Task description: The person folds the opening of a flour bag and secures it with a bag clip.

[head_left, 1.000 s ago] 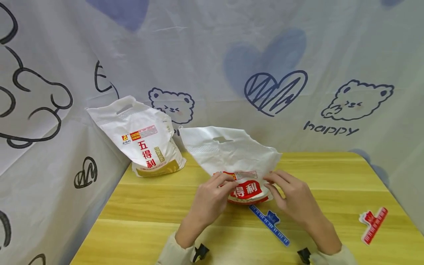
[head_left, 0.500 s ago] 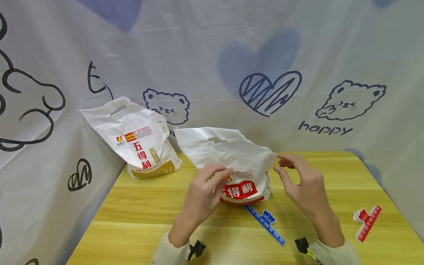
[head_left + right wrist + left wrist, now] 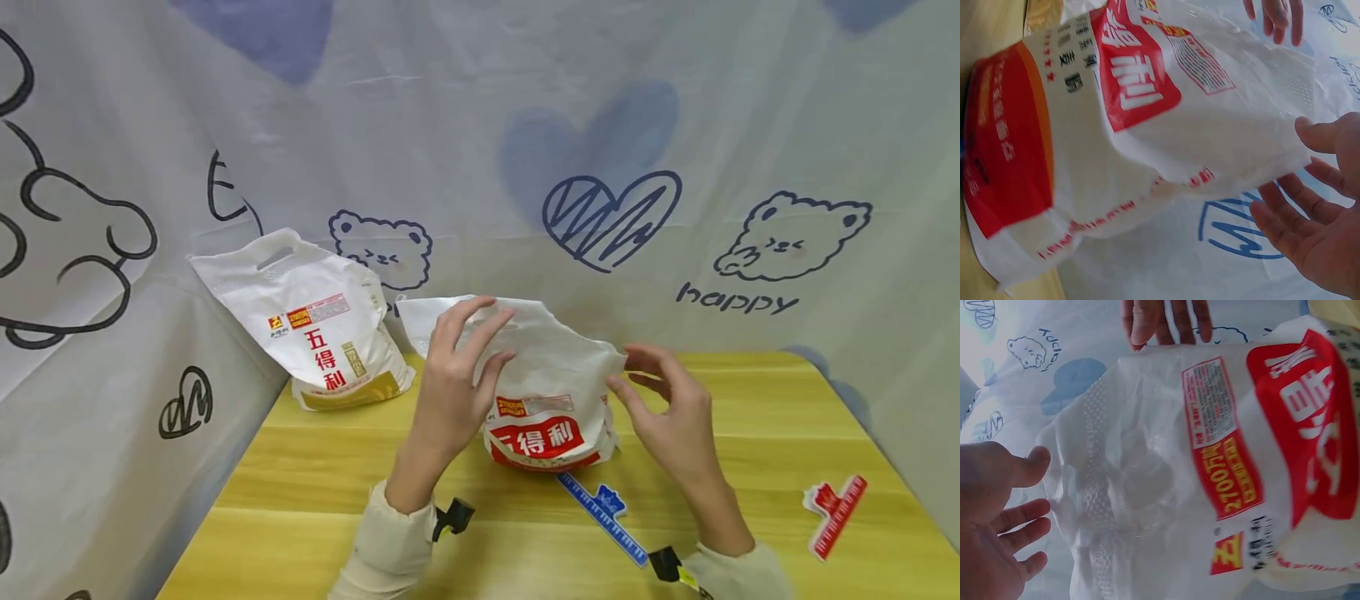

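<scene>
A white flour bag (image 3: 551, 358) with a red label stands upright at the middle of the table, its flat top drawn out to a handle slot. My left hand (image 3: 453, 375) is raised in front of the bag's upper left, fingers spread; in the left wrist view its thumb (image 3: 1036, 467) reaches the bag's top edge. At the upper right corner is my right hand (image 3: 671, 408), its thumb (image 3: 1313, 132) at the near face and its fingers loosely extended by the edge. A blue sealing clip (image 3: 603, 517) lies in front of the bag.
Another white flour bag (image 3: 322, 333), with a gold base, leans by the curtain at the back left. A red sealing clip (image 3: 837, 515) lies on the right of the wooden table (image 3: 300, 517). A printed curtain (image 3: 465, 150) hangs behind.
My left hand has left the label area and risen to the bag's top, its fingers spreading. My right hand has moved up from the bag's right side to its upper right corner.
</scene>
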Demonstrator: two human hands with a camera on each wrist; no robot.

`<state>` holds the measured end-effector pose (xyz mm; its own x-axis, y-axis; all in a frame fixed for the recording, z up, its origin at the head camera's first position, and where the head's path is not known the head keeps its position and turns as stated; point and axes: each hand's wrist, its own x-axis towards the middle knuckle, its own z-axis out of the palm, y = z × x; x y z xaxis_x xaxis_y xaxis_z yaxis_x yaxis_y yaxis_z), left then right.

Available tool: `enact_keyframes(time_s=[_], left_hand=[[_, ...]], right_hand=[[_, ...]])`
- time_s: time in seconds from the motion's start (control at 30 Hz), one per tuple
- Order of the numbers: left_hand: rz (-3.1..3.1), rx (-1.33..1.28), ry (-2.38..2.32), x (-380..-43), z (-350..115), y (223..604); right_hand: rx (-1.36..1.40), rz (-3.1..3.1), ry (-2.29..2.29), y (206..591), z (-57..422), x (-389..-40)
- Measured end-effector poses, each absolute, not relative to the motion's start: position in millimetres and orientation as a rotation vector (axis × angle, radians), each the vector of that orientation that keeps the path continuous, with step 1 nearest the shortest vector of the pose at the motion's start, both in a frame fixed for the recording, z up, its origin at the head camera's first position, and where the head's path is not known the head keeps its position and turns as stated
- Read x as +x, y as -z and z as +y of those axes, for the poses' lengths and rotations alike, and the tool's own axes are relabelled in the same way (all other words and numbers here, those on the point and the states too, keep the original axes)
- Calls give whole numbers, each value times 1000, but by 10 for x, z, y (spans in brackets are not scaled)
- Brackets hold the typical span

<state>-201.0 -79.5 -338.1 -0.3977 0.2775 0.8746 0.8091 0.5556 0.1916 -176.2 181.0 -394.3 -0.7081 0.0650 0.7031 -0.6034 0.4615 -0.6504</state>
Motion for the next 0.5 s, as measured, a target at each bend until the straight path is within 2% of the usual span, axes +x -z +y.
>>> enact_keyframes(time_s=[0.5], left_hand=[[-2062,-969,663,-2270,-624,3130]], right_hand=[[370,-1970,-1112,4051,1740,-1849]])
